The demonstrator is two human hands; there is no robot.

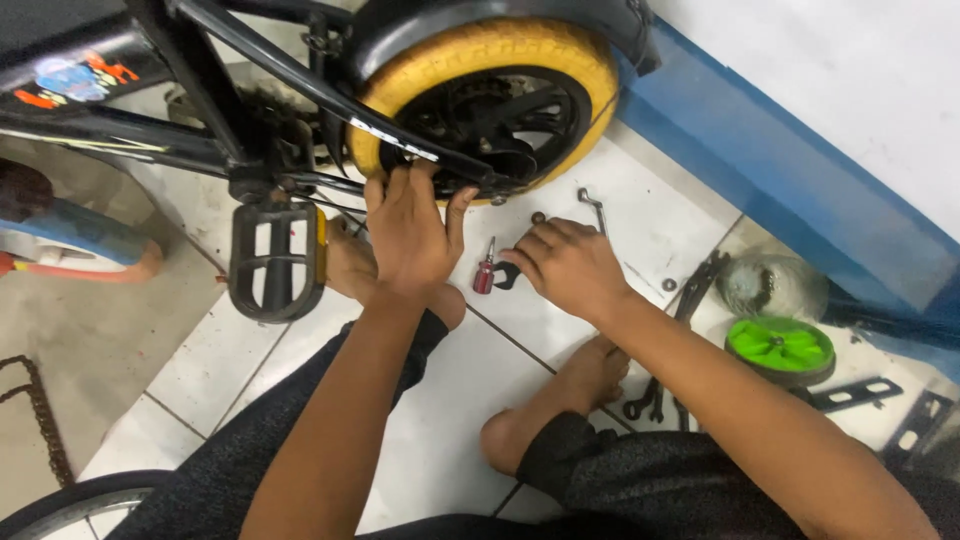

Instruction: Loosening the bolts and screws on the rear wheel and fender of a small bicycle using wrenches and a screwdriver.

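A small black bicycle stands in front of me, its rear wheel with a yellow tyre [560,60] at the top middle. My left hand [410,235] rests against the frame stay beside the wheel hub [490,125], fingers pressed on it. My right hand [565,265] lies palm down on the white floor tile, its fingers over a dark spanner [505,275] next to a small red-handled screwdriver [485,270]. Whether the right hand grips the spanner is hidden. A black pedal [275,260] hangs to the left of my left hand.
Another bent spanner [593,205] and small nuts lie on the tile near the wheel. A green training wheel [780,348], metal brackets [860,392], more spanners [650,400] and a clear lid sit at right by a blue wall base. A chain [40,410] lies at left. My bare feet rest on the floor.
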